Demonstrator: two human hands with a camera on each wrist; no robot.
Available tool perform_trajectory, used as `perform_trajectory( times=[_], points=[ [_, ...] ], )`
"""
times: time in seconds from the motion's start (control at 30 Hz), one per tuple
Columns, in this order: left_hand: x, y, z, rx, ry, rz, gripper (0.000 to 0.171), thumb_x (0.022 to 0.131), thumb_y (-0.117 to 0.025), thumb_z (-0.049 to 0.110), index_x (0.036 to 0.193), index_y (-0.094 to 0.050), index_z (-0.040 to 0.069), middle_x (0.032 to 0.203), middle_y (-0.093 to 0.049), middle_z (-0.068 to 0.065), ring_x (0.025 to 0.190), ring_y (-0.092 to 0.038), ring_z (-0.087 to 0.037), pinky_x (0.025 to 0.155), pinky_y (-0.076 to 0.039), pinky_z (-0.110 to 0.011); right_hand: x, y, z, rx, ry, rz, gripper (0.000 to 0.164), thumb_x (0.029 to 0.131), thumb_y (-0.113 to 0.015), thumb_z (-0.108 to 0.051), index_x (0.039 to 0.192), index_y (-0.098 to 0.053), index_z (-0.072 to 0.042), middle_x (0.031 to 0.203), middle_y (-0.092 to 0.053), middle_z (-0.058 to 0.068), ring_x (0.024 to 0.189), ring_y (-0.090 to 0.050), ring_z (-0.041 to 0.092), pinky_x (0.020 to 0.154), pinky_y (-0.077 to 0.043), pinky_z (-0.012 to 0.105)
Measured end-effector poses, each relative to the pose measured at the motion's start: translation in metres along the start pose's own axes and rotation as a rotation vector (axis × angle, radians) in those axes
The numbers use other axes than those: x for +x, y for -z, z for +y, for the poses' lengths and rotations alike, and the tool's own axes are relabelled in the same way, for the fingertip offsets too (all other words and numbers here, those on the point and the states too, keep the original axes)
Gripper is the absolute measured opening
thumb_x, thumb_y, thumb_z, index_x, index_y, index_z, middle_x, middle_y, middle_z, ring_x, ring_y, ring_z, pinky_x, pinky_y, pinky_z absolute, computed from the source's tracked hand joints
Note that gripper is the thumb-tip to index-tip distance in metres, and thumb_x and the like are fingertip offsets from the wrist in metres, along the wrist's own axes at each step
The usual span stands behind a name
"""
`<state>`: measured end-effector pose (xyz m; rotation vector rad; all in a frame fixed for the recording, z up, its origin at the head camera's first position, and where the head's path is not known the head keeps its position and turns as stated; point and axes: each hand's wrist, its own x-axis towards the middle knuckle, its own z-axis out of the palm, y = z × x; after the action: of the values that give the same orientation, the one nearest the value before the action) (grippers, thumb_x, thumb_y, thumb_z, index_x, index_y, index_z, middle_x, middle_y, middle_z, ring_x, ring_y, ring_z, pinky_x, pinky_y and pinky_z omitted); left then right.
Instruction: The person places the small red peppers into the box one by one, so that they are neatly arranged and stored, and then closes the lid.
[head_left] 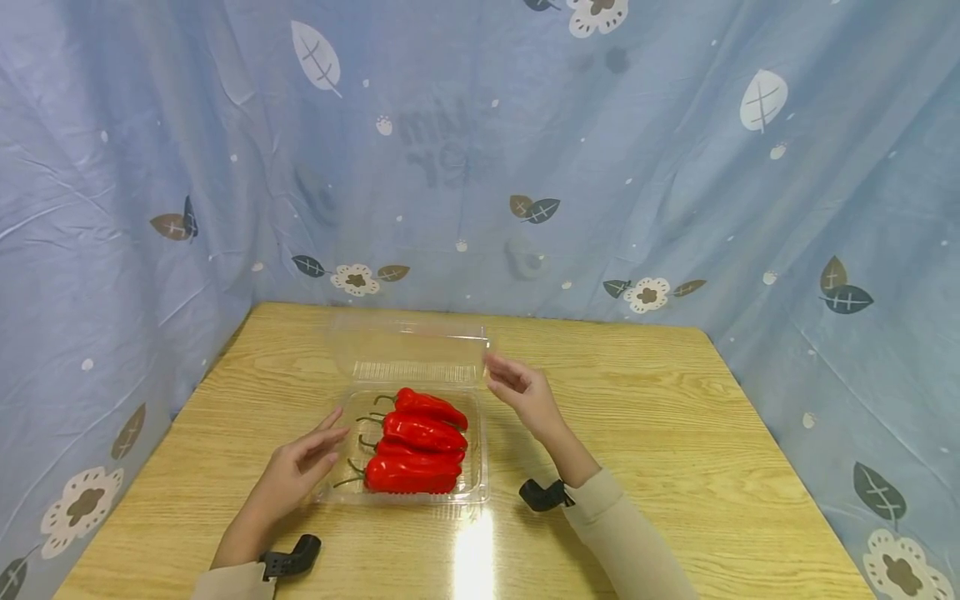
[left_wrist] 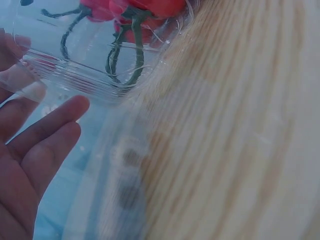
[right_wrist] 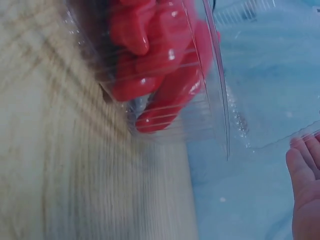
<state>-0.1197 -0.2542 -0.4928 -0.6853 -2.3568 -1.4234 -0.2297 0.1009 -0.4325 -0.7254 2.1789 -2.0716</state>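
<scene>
A clear plastic clamshell box (head_left: 480,475) lies on the table with several red peppers (head_left: 420,431) with green stems in its base. Hinged at the far side, its lid (head_left: 412,348) is raised and slightly blurred. My right hand (head_left: 522,398) is at the lid's right edge, fingers extended; in the right wrist view the fingertips (right_wrist: 300,150) meet that edge. Along the box's left side is my left hand (head_left: 295,467), fingers loosely extended and thumb apart. The left wrist view shows its fingers beside the clear wall, near the pepper stems (left_wrist: 137,50).
A wooden table (head_left: 637,442) carries the box. Blue curtains (head_left: 465,150) with leaf and flower prints hang along the back and both sides. Black wrist cameras (head_left: 292,557) are strapped on both forearms.
</scene>
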Motion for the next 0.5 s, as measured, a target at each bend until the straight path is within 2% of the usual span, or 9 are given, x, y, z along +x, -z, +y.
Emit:
perform_trajectory(
  times=[0.23,0.3,0.4,0.5],
  points=[
    [0.0,0.0,-0.002,-0.004,0.025,0.003,0.03,0.091,-0.058,-0.004,0.12,-0.058,-0.01,0.142,-0.04,-0.031,0.124,-0.046,0.005,0.094,-0.042,-0.005,-0.013,-0.001,-0.004,-0.016,-0.025,-0.004,0.045,0.091,-0.06,-0.003,0.132,-0.048,0.011,0.134,-0.049,0.032,0.125,-0.046,0.045,0.095,-0.05,0.021],
    [0.0,0.0,-0.002,-0.001,0.025,0.001,0.03,0.091,-0.057,-0.004,0.12,-0.058,-0.01,0.142,-0.039,-0.03,0.124,-0.045,0.005,0.094,-0.041,-0.005,-0.016,-0.001,-0.005,-0.02,-0.027,-0.01,0.045,0.092,-0.06,-0.005,0.132,-0.048,0.009,0.134,-0.049,0.03,0.125,-0.046,0.045,0.095,-0.05,0.021],
    [0.0,0.001,-0.002,-0.001,0.024,0.0,0.03,0.091,-0.057,-0.004,0.121,-0.058,-0.01,0.143,-0.039,-0.029,0.125,-0.045,0.005,0.095,-0.04,-0.005,-0.022,-0.001,-0.006,-0.023,-0.018,-0.023,0.044,0.093,-0.06,-0.009,0.133,-0.049,0.007,0.135,-0.05,0.027,0.123,-0.053,0.032,0.095,-0.05,0.021],
    [-0.001,0.0,-0.003,-0.001,0.035,0.001,0.031,0.091,-0.057,-0.004,0.121,-0.058,-0.009,0.143,-0.039,-0.029,0.125,-0.045,0.006,0.095,-0.04,-0.005,-0.027,-0.002,-0.006,-0.033,-0.006,-0.031,0.043,0.094,-0.058,-0.012,0.133,-0.05,0.007,0.135,-0.051,0.025,0.117,-0.057,0.012,0.094,-0.05,0.02]
  ],
)
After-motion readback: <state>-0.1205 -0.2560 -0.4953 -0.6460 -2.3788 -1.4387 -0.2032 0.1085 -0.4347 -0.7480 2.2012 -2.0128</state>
